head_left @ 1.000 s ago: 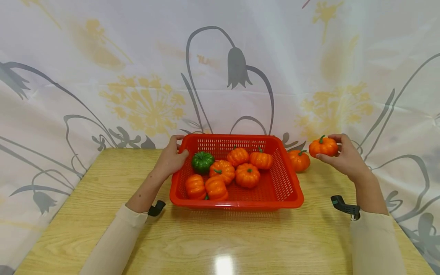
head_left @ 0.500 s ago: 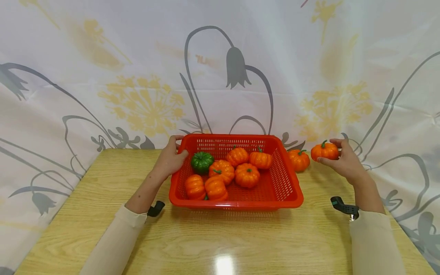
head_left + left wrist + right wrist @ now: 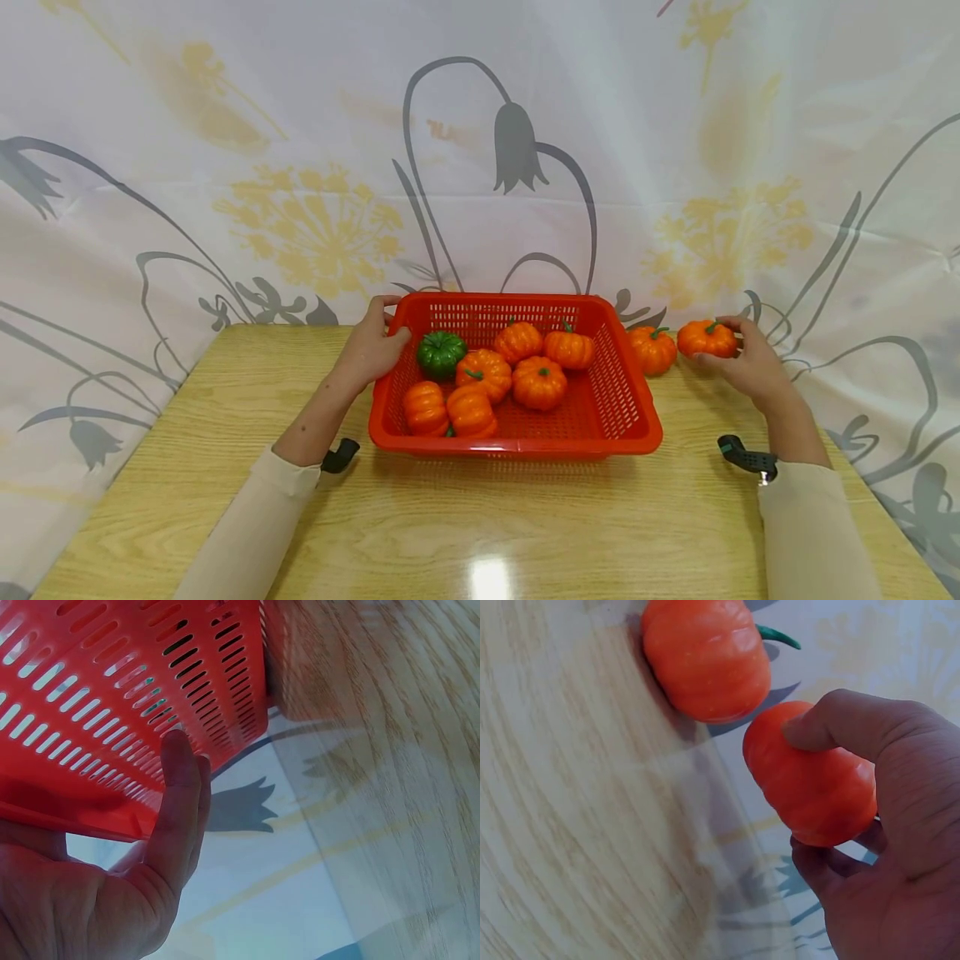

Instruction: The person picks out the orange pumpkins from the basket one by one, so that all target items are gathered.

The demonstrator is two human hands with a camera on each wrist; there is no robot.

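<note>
Beside the basket [image 3: 517, 446], my right grip [image 3: 756, 367] pinches a pumpkin [image 3: 706, 339], probably light, stiff, best held by its sides; left grip [image 3: 372, 348] clasps basket.

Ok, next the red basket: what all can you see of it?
The red basket is rectangular, open-topped and looks like shiny plastic, with slotted walls, a perforated floor and a smooth, thick rim. It sits upright on the wood-grain table, a long side toward the camera. The left hand holds its left side near the far corner. In it lie six orange pumpkins and a green pumpkin.
</note>
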